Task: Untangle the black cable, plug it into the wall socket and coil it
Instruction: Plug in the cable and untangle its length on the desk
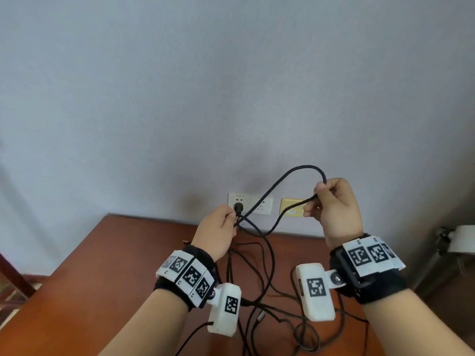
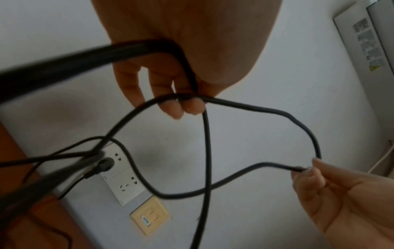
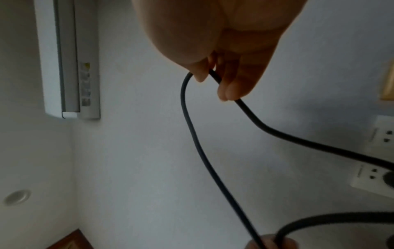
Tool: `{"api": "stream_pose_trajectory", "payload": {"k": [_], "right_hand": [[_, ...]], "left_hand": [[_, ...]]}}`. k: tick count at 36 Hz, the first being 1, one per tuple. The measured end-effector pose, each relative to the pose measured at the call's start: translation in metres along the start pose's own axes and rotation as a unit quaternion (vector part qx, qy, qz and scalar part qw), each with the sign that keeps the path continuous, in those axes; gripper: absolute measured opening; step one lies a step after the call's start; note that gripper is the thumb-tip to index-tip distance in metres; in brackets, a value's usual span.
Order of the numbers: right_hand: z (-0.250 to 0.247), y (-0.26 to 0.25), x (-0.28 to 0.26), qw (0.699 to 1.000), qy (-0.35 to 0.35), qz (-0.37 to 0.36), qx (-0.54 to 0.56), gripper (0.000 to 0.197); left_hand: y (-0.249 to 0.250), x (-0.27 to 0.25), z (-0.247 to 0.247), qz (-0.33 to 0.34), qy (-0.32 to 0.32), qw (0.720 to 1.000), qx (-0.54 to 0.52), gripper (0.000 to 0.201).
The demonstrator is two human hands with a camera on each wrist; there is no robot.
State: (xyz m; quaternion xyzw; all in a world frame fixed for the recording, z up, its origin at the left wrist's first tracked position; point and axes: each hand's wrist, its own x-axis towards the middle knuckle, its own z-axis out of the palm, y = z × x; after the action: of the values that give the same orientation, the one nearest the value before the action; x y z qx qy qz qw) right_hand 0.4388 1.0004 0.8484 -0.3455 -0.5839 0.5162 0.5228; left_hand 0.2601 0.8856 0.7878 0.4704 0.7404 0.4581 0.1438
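The black cable [image 1: 288,173] arcs in a loop between my two hands in front of the wall. Its plug [image 1: 238,207] sits in the left white wall socket [image 1: 239,201]. My left hand [image 1: 218,231] pinches the cable where two strands cross, just below the plug; the left wrist view shows its fingertips [image 2: 185,106] closed on that crossing. My right hand [image 1: 331,204] holds the loop's other end higher up, to the right, thumb and fingers [image 3: 230,91] pinching the cable [image 3: 192,134]. More cable [image 1: 262,268] hangs down onto the table in a tangle.
A brown wooden table [image 1: 115,265] stands against the pale wall. A second white socket [image 1: 262,204] and a yellow wall plate [image 1: 291,206] lie right of the plug. Wrist-camera leads mix with the tangle [image 1: 303,332]. An air conditioner [image 3: 68,59] hangs on the wall.
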Motion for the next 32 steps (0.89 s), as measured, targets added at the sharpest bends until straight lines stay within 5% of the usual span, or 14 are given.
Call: {"api": "stream_pose_trajectory", "payload": {"k": [4,7,10,13,16,25,32], "right_hand": [[-0.008,0.016,0.006,0.968,-0.007,-0.021,-0.251,0.004],[-0.010,0.022,0.001,0.896,-0.077,0.009,-0.437,0.056],[-0.003,0.020,-0.010,0.885,-0.076,-0.079,-0.452,0.078],[0.009,0.016,-0.018,0.875,-0.142,-0.207,-0.415,0.052],[0.025,0.017,-0.031,0.838,-0.243,-0.260,-0.414,0.023],[0.028,0.028,-0.034,0.843,-0.233,-0.253,-0.414,0.009],[0.017,0.024,-0.028,0.900,-0.167,-0.208,-0.344,0.009]], "left_hand": [[-0.001,0.005,0.001,0.016,0.026,0.999,0.018,0.022],[0.002,0.009,0.001,0.031,0.038,0.998,0.030,0.019],[0.009,0.011,0.003,0.057,0.026,0.997,0.043,0.017],[0.018,0.010,0.009,0.079,-0.005,0.997,0.023,0.016],[0.026,0.009,0.013,0.121,-0.014,0.992,0.024,0.015],[0.028,0.008,0.007,0.095,-0.014,0.995,-0.026,0.017],[0.015,0.007,0.001,0.045,-0.011,0.995,-0.086,0.022]]}}
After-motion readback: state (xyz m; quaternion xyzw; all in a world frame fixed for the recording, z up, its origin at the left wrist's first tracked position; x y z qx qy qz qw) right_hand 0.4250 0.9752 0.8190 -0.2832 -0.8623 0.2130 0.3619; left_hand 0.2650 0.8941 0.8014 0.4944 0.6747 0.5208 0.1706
